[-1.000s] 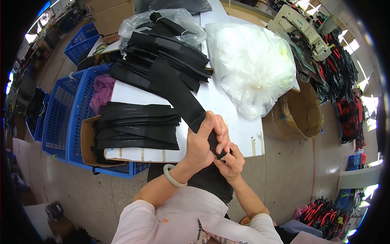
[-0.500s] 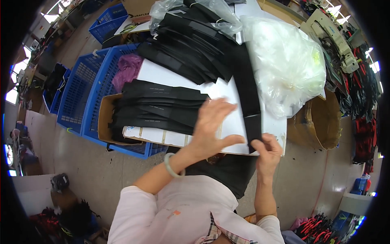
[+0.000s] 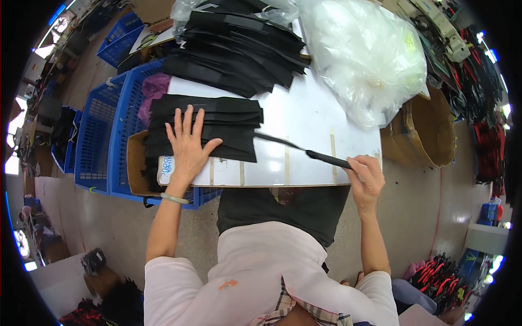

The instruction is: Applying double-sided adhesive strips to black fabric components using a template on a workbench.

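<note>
My left hand lies flat with fingers spread on the near stack of black fabric pieces, toward the left of the white tabletop. Near the table's front right edge, my right hand pinches the end of a narrow black fabric strip. The strip is seen almost edge-on and runs left over the tabletop to the right side of that stack. Whether its far end rests on the stack or slips between the pieces, I cannot tell. Farther back is a larger fanned pile of black fabric pieces.
A big clear plastic bag fills the table's back right. Blue crates and a cardboard box stand at the left, with pink plastic beside them. Right of the table is an open cardboard box.
My left hand has moved left and down onto the near stack. The black strip, upright along the table's right side before, has swung leftward, its end still in my right hand.
</note>
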`<action>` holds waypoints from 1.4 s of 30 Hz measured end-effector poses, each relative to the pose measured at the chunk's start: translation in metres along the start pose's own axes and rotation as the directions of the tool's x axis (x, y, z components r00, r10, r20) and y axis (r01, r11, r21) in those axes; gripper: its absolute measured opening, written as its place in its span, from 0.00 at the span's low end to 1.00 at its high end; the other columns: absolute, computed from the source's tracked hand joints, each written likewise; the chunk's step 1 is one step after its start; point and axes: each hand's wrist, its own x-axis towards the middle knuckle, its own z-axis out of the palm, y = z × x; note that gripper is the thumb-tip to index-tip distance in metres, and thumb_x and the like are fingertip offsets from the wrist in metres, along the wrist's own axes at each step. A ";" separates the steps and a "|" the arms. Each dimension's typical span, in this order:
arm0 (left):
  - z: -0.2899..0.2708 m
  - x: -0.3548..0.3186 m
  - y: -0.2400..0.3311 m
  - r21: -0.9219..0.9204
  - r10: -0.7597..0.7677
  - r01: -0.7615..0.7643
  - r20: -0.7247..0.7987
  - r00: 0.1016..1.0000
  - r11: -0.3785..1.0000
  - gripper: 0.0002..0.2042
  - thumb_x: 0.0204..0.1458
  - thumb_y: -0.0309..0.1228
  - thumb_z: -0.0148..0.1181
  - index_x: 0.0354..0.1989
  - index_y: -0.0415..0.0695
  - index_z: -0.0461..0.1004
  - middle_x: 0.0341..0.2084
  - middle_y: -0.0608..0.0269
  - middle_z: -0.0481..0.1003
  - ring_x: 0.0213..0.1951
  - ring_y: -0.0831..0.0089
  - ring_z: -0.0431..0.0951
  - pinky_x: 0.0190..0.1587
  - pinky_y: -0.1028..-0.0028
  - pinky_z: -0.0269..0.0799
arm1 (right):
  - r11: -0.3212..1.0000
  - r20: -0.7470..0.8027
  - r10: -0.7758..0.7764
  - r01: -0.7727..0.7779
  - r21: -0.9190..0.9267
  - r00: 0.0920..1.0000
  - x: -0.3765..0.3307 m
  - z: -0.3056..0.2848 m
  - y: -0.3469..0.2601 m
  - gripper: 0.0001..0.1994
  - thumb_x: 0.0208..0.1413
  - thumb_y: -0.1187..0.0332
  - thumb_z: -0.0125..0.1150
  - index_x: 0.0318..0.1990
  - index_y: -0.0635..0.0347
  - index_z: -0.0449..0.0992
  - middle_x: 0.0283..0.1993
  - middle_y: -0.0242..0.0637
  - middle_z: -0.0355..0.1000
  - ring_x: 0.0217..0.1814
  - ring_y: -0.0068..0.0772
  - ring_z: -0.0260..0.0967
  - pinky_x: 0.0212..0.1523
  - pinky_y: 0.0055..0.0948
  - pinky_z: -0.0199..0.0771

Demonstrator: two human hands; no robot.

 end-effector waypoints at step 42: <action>0.027 -0.052 0.241 -0.314 0.423 -0.394 0.025 0.906 0.864 0.27 0.48 0.24 0.53 0.61 0.43 0.63 0.64 0.45 0.57 0.67 0.44 0.54 0.65 0.47 0.48 | 0.949 0.221 -0.007 0.076 -0.305 0.975 -0.087 -0.010 0.046 0.19 0.49 0.62 0.66 0.51 0.41 0.78 0.59 0.26 0.70 0.65 0.33 0.61 0.67 0.43 0.50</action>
